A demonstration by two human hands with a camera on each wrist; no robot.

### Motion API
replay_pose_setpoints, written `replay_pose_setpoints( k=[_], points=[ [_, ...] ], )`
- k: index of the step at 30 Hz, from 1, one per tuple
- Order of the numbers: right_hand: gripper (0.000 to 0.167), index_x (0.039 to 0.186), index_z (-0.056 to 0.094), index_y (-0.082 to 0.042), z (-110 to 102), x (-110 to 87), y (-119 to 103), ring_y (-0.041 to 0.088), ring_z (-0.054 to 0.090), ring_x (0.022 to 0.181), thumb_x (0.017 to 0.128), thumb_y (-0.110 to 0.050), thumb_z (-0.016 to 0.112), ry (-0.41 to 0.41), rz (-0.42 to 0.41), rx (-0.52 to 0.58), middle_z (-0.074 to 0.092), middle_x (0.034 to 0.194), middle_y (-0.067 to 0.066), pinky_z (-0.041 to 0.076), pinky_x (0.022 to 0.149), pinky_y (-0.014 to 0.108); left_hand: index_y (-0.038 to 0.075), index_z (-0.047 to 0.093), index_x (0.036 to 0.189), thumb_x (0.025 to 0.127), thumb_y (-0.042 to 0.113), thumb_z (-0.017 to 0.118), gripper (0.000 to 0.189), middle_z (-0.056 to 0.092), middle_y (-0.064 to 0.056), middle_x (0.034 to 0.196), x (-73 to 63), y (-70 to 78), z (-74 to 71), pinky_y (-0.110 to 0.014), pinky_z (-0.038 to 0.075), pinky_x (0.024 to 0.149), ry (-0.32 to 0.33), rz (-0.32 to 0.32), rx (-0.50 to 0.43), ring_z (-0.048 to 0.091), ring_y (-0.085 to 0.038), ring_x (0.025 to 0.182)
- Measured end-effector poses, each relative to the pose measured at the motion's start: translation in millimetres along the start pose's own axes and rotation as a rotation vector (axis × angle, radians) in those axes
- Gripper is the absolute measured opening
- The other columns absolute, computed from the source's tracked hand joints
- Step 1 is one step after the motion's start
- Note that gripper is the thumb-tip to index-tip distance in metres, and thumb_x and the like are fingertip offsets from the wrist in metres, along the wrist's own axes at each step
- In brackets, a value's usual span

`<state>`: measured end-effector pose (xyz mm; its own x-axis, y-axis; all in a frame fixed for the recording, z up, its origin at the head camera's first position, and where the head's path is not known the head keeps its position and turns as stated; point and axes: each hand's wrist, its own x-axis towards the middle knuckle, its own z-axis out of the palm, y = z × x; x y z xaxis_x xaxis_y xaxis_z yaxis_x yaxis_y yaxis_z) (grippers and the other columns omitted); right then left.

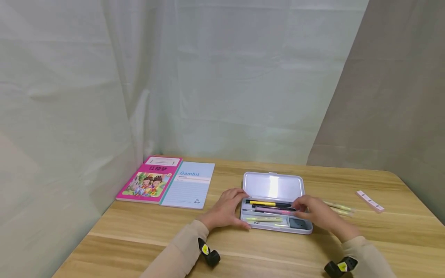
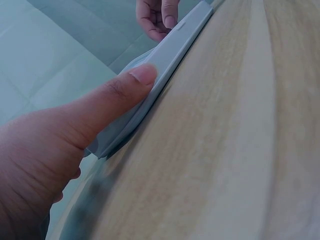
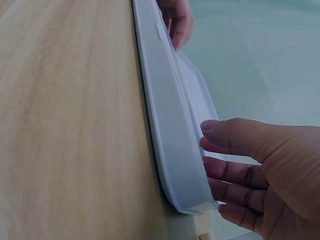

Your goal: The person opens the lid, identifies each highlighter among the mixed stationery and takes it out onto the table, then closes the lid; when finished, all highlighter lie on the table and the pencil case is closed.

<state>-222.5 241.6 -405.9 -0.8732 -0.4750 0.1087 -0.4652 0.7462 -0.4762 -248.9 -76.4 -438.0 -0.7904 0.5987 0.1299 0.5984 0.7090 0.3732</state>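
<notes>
An open white pencil case (image 1: 274, 230) lies on the table, its lid (image 1: 257, 186) tilted back. My left hand (image 1: 227, 208) grips the case's left end, with the thumb (image 2: 142, 75) against its front wall. At the right end, my right hand (image 1: 314, 212) has thumb and index finger together at the end of a black pen (image 1: 274, 208), pinching it over the case. Beside that pen lie a yellow-and-black pen (image 1: 265, 203) and a pink pen (image 1: 269, 211). The front compartment holds a pale yellow pen (image 1: 263, 219) and a dark square piece (image 1: 297, 223).
Pale yellow pens (image 1: 338, 206) lie right of the case, partly behind my right hand. Farther right is a narrow pink strip (image 1: 370, 201). A pink book (image 1: 149, 179) and a light blue notebook (image 1: 189, 185) lie at the left. Curtains stand behind the table (image 1: 146, 227).
</notes>
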Motion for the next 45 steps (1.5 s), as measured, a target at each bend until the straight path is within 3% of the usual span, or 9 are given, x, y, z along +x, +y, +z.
replay_pose_setpoints(
  k=[17,28,39,45],
  points=[
    [0.013,0.087,0.070,-0.013,8.5,3.2,-1.3,-0.003,0.046,0.070,0.083,-0.025,0.073,0.030,-0.006,-0.046,0.056,0.079,-0.009,0.046,0.061,0.018,0.017,0.046,0.139,0.063,0.067,0.077,0.096,0.041,-0.002,0.145,2.2,-3.3,-2.5,-0.046,0.025,0.119,0.015,0.026,0.009,0.034,-0.025,0.138],
    [0.013,0.083,0.063,-0.015,7.6,5.8,-0.4,-0.001,0.044,0.066,0.083,-0.022,0.073,0.038,0.022,-0.024,0.055,0.073,-0.010,0.043,0.058,0.018,0.016,0.047,0.139,0.064,0.065,0.078,0.095,0.041,-0.003,0.144,4.8,-1.7,-6.2,-0.046,0.025,0.119,0.013,0.026,-0.001,0.034,-0.025,0.138],
    [0.009,0.085,0.066,-0.015,9.9,1.7,0.3,-0.003,0.047,0.070,0.084,-0.022,0.072,0.008,-0.015,-0.012,0.060,0.077,-0.011,0.047,0.062,0.019,0.017,0.047,0.139,0.063,0.067,0.077,0.095,0.040,-0.002,0.146,0.7,-1.3,1.2,-0.045,0.025,0.120,0.006,0.003,-0.008,0.033,-0.024,0.139],
    [0.007,0.083,0.066,-0.017,8.4,1.4,1.3,-0.005,0.049,0.071,0.084,-0.018,0.073,0.045,-0.029,-0.016,0.061,0.077,-0.012,0.048,0.063,0.019,0.017,0.047,0.139,0.063,0.067,0.077,0.096,0.040,-0.002,0.146,0.3,-2.7,1.8,-0.045,0.025,0.120,0.015,0.012,-0.006,0.034,-0.025,0.139]
  ],
)
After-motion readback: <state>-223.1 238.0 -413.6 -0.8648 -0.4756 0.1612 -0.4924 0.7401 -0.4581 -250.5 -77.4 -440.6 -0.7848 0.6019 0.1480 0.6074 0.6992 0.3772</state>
